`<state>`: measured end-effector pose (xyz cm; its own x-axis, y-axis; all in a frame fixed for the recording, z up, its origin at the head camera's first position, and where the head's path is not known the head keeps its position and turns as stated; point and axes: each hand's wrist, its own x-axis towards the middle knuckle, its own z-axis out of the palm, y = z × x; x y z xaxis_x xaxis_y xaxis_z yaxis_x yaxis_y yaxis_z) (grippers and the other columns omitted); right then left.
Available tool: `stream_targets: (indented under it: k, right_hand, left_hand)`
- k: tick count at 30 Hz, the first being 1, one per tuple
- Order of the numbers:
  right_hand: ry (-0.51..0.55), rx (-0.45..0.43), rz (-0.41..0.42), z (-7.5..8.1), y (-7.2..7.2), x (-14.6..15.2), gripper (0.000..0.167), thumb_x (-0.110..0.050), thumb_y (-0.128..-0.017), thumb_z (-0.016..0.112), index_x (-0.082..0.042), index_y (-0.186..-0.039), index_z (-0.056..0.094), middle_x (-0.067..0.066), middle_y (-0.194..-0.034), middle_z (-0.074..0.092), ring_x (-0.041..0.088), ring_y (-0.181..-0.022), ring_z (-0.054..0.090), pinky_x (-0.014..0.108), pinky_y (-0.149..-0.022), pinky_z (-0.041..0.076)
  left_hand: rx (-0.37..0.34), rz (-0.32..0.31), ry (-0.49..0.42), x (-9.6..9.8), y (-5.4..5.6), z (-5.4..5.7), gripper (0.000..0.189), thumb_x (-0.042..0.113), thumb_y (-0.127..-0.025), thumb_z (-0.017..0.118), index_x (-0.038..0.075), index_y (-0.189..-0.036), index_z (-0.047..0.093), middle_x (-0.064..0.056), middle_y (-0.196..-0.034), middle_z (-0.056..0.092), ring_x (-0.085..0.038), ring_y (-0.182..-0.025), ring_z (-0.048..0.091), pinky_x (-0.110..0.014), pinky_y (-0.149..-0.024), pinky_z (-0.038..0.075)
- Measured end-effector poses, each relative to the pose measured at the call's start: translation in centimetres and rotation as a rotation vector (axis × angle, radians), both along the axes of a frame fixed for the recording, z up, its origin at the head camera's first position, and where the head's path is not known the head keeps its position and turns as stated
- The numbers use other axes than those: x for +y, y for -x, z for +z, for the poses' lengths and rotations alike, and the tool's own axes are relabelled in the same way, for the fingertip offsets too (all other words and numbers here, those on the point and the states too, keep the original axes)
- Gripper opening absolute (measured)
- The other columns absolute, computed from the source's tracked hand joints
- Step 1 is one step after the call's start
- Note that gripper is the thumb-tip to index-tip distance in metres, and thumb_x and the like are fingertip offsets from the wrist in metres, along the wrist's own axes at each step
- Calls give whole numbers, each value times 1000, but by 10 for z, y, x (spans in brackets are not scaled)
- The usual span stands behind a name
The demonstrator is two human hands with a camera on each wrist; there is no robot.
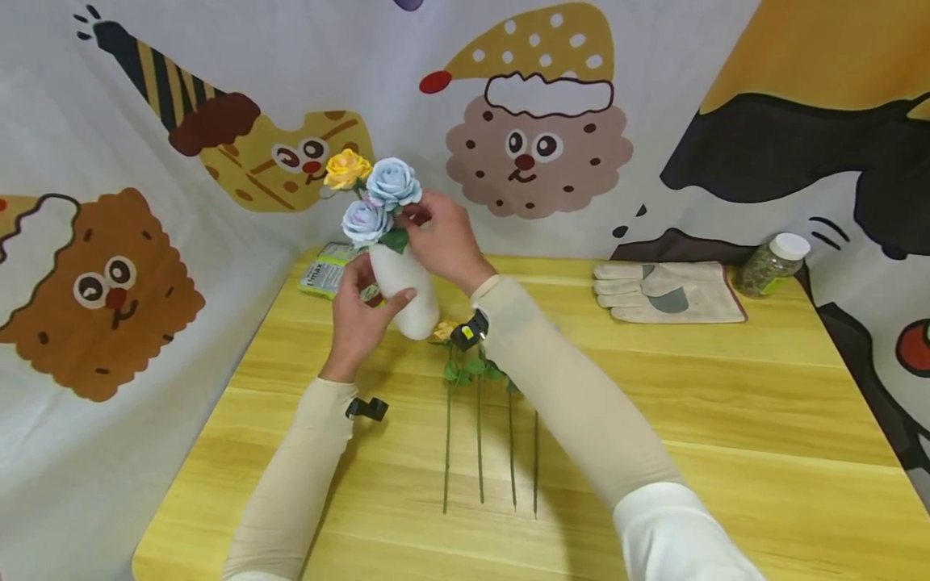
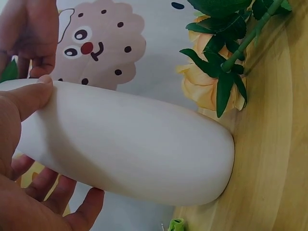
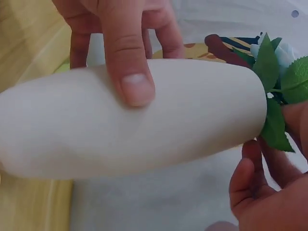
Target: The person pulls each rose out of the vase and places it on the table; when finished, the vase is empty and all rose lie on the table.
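A white vase (image 1: 395,270) stands on the wooden table (image 1: 291,452), its base on the tabletop in the left wrist view. My left hand (image 1: 356,323) grips it, thumb on the near side and fingers round the other. From its mouth rise a yellow rose (image 1: 348,169), a light blue rose (image 1: 393,183) and a paler lilac-blue rose (image 1: 366,221). My right hand (image 1: 446,238) pinches the light blue rose just below its bloom, beside the vase's mouth. Green leaves (image 3: 268,62) spill over the rim in the right wrist view, where the stems inside are hidden.
Several roses lie side by side, their green stems (image 1: 480,452) pointing towards me; peach-yellow blooms (image 2: 207,91) lie beside the vase base. A green-and-grey packet (image 1: 320,276) lies behind the vase. A work glove (image 1: 668,292) and a white-lidded jar (image 1: 772,266) are at the back right.
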<state>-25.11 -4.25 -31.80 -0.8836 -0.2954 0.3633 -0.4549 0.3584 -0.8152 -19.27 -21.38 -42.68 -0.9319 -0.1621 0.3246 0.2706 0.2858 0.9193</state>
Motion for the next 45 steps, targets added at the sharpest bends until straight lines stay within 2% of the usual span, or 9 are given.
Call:
stream_targets:
  k: [7, 11, 15, 20, 26, 30, 33, 39, 45]
  right_hand:
    - [153, 31, 33, 5, 0, 11, 24, -16, -104, 68, -7, -127, 72, 9, -121, 79, 17, -106, 75, 27, -91, 59]
    - [229, 20, 78, 10, -2, 14, 24, -11, -104, 67, -5, -128, 68, 12, -117, 78, 20, -106, 74, 26, -89, 61]
    - [287, 4, 103, 16, -8, 18, 31, -6, -104, 65, -5, -136, 64, 14, -122, 74, 22, -113, 73, 29, -89, 63]
    - [344, 57, 68, 22, -11, 21, 32, -5, -105, 64, -3, -136, 63, 15, -128, 71, 25, -120, 71, 35, -95, 62]
    - [475, 114, 25, 22, -12, 27, 30, -5, -102, 68, -1, -132, 62, 19, -115, 74, 26, -102, 76, 33, -87, 64]
    - [553, 127, 10, 21, -14, 34, 30, -4, -101, 69, 1, -129, 61, 20, -109, 73, 30, -92, 76, 36, -82, 65]
    - [609, 142, -2, 21, -15, 37, 29, -3, -101, 70, 4, -126, 60, 18, -107, 72, 29, -89, 76, 38, -80, 66]
    - [675, 204, -30, 21, -17, 45, 26, -1, -100, 70, 3, -122, 58, 11, -104, 71, 16, -83, 77, 39, -79, 66]
    - [717, 270, -45, 21, -19, 53, 21, 0, -100, 69, 0, -118, 59, 15, -105, 74, 15, -79, 78, 38, -76, 66]
  left_hand:
    - [-11, 13, 8, -3, 3, -3, 81, 24, -85, 91, 10, -152, 47, -12, -142, 57, -26, -123, 59, -55, -102, 54]
    - [-9, 7, 23, -4, 4, -3, 82, 26, -86, 91, 10, -152, 46, -12, -142, 57, -27, -124, 59, -55, -101, 55]
    - [-14, -7, 31, -5, 4, -3, 81, 26, -86, 90, 10, -151, 46, -12, -141, 57, -28, -124, 58, -55, -102, 54]
    - [-24, -23, 20, -5, 4, -3, 79, 24, -85, 91, 11, -149, 46, -13, -140, 58, -28, -125, 58, -55, -105, 54]
    - [-30, -26, 27, -5, 4, -3, 81, 26, -86, 90, 11, -151, 44, -13, -142, 57, -27, -126, 57, -56, -105, 53]
    - [-38, -24, 26, -2, 3, 0, 83, 26, -86, 90, 9, -151, 42, -15, -143, 56, -29, -127, 56, -57, -106, 52]
    - [-40, -21, 10, -1, 2, 1, 83, 25, -86, 90, 7, -150, 41, -16, -143, 55, -29, -128, 55, -57, -108, 51]
    - [-27, -32, -26, 0, 3, 0, 82, 21, -85, 90, 7, -149, 42, -14, -143, 52, -27, -128, 53, -56, -108, 50]
    - [-30, -27, -17, 2, 3, 0, 84, 24, -84, 91, 8, -149, 40, -13, -143, 51, -27, -128, 53, -53, -108, 51]
